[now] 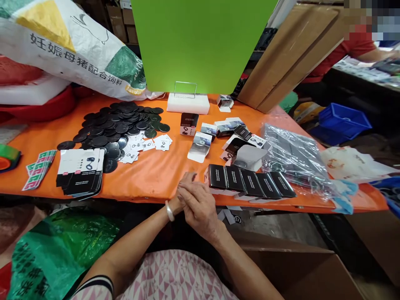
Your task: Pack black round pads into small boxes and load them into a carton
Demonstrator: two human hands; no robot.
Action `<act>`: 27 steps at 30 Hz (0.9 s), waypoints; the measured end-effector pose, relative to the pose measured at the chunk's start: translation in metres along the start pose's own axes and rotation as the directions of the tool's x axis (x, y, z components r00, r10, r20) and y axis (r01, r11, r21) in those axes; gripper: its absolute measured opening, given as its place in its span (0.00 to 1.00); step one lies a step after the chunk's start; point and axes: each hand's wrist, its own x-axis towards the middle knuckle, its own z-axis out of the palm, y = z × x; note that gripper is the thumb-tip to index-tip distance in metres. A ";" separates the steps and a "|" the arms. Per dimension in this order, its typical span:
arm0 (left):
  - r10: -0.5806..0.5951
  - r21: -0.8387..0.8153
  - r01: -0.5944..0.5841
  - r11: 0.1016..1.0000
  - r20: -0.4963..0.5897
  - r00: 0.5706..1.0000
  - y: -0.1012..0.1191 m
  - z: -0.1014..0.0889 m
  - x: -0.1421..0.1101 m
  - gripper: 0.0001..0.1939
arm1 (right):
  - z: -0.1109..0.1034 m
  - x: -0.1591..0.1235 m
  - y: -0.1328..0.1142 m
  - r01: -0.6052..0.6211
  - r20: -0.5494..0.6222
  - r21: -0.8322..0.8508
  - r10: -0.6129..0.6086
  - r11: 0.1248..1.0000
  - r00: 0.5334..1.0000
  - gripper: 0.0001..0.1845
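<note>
My left hand (186,180), with a silver bangle (169,211) at its wrist, is at the table's front edge, mostly covered by my right hand. Laid across it, my right hand (199,206) touches it with fingers lightly curved and holds no item. The left fingers are largely hidden. Just right of both hands stands a row of several small black boxes (250,181). Beyond them are an open small box (200,146), an upright black-and-white box (188,124) and more loose boxes (233,127).
Black discs (115,121) are heaped at left behind small white cards (136,146). Flat unfolded boxes (79,173) and green-red stickers (39,170) lie nearer. A green board (203,46) stands behind; plastic-wrapped sheets (293,152) lie right. A person in red (340,50) is far right.
</note>
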 end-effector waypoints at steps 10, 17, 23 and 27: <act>0.057 0.199 -0.035 0.979 -0.104 0.993 0.009 -0.068 0.153 0.07 | 0.084 -0.051 0.059 -0.274 0.076 -0.003 0.274 0.962 0.959 0.14; -0.158 -0.059 0.194 0.979 0.377 0.913 0.033 -0.007 0.094 0.23 | 0.015 -0.076 0.051 -0.242 0.035 -0.025 0.242 0.970 0.970 0.13; -0.297 -0.077 0.373 0.925 0.468 0.832 0.046 0.025 0.063 0.33 | -0.119 -0.109 0.098 -0.629 -0.524 -0.286 0.431 0.723 0.734 0.11; -0.331 -0.065 0.404 0.912 0.462 0.823 0.056 0.035 0.072 0.30 | -0.164 -0.110 0.163 -0.900 -0.492 -0.036 0.776 0.435 0.395 0.25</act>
